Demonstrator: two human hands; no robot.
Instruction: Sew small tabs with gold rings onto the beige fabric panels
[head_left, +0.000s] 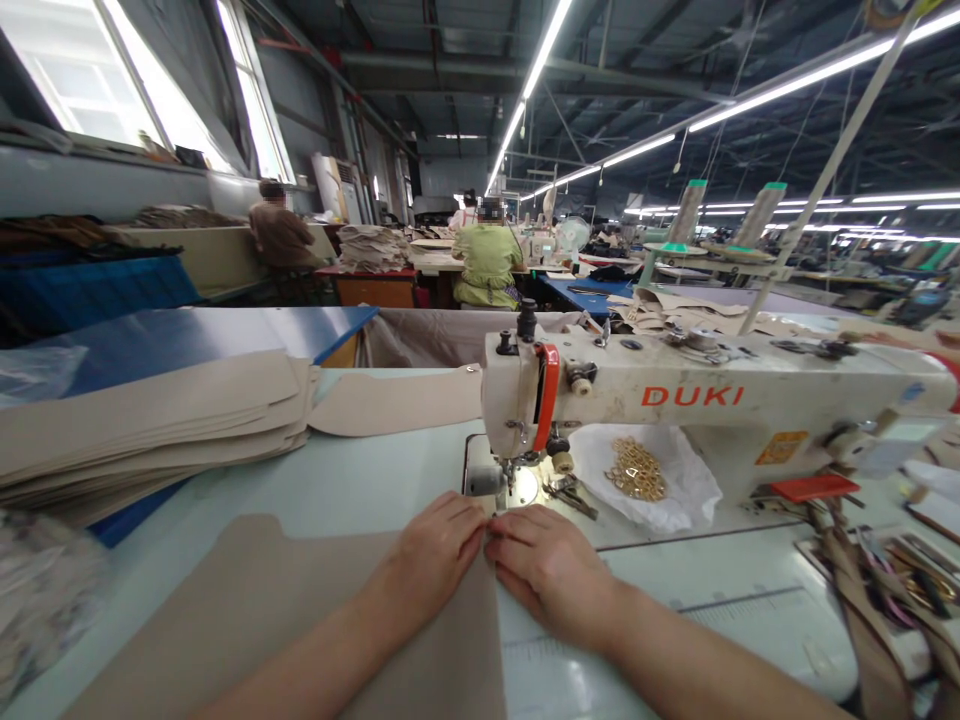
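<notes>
My left hand [442, 545] is closed on the corner of a large beige fabric panel [322, 610] that lies flat on the table. Fingertips of my right hand [551, 570] are pinched together at the same corner, touching the left ones. What small part sits between the fingertips is hidden. Just beyond them is the lit needle area of a white sewing machine [600, 390]. Behind the needle, another beige piece [401, 400] with a small metal fitting at its end lies on the table.
A stack of beige panels [180, 420] stands at left. Gold-coloured rings [636, 468] lie on white wrapping [686, 490] under the machine arm. Straps [862, 610] and tools are at right. Two thread cones [686, 215] stand behind. Several people sit farther back.
</notes>
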